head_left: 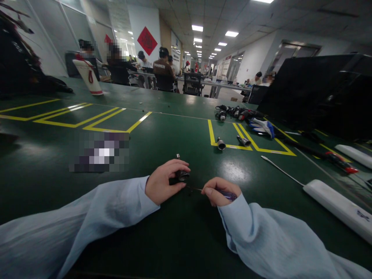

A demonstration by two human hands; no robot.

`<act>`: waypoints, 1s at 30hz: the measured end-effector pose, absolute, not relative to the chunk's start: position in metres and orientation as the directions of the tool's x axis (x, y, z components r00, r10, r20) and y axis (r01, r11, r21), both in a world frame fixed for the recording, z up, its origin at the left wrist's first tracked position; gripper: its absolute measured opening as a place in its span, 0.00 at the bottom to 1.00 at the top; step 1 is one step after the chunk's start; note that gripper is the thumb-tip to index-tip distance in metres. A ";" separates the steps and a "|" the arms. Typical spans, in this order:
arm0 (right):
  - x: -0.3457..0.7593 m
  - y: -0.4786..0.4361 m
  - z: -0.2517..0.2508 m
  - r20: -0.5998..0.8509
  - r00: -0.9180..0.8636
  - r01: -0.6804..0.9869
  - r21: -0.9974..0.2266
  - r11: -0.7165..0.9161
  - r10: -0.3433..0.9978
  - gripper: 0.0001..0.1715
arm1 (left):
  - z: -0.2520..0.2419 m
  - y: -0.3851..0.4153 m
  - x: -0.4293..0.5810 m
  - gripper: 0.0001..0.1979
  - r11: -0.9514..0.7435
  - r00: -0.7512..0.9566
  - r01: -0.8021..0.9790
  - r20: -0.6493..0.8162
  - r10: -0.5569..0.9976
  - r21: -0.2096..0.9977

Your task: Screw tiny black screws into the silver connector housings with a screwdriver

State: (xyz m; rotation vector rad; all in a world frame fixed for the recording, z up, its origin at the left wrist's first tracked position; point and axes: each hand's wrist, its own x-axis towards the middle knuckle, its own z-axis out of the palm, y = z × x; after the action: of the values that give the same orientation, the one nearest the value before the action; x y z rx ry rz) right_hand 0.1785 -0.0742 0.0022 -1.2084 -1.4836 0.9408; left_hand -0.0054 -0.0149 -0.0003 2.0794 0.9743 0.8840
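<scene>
My left hand [167,180] is closed around a dark metal connector [183,176], its fingers over the top and its thumb low beside the wide round end. The connector's narrow end points up and away from me. In my right hand [219,192] is a screwdriver with a purple see-through handle [230,196]. Its thin shaft [196,189] points left, toward the connector; whether the tip touches it I cannot tell. Tiny dark bits [190,192] lie on the table below the shaft. Two similar metal connectors [221,144] [244,141] rest farther off at the yellow tape.
On the green table [162,135], yellow tape marks several boxes. Cabled metal parts [229,112] and a blue-white glove [261,127] lie back right. A white power strip [340,209] is at right, a white cup [88,75] back left. People sit beyond.
</scene>
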 end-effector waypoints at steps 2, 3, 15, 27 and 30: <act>0.179 -0.075 0.002 0.204 -0.045 0.208 -0.956 0.209 0.978 0.07 | 0.000 -0.014 -0.006 0.15 -0.494 0.494 0.377 0.282 0.823 0.783; 0.179 -0.075 0.002 0.199 -0.049 0.200 -0.958 0.205 0.979 0.07 | 0.000 -0.014 -0.006 0.15 -0.492 0.494 0.378 0.279 0.823 0.784; 0.176 -0.075 -0.001 0.196 -0.109 0.221 -0.951 0.216 0.975 0.07 | 0.001 -0.014 -0.005 0.16 -0.492 0.513 0.341 0.279 0.812 0.801; 0.175 -0.073 -0.003 0.175 -0.119 0.255 -0.946 0.200 0.977 0.08 | 0.000 -0.014 -0.003 0.15 -0.454 0.481 0.317 0.271 0.833 0.833; 0.175 -0.074 -0.002 0.169 -0.116 0.249 -0.949 0.194 0.979 0.08 | 0.000 -0.014 -0.004 0.17 -0.445 0.496 0.323 0.252 0.831 0.835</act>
State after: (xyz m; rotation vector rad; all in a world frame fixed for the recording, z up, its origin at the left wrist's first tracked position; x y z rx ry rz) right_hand 0.1755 -0.0742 -0.0023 -1.2093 -1.5518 1.0010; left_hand -0.0043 -0.0136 0.0001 1.9953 0.9476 0.8689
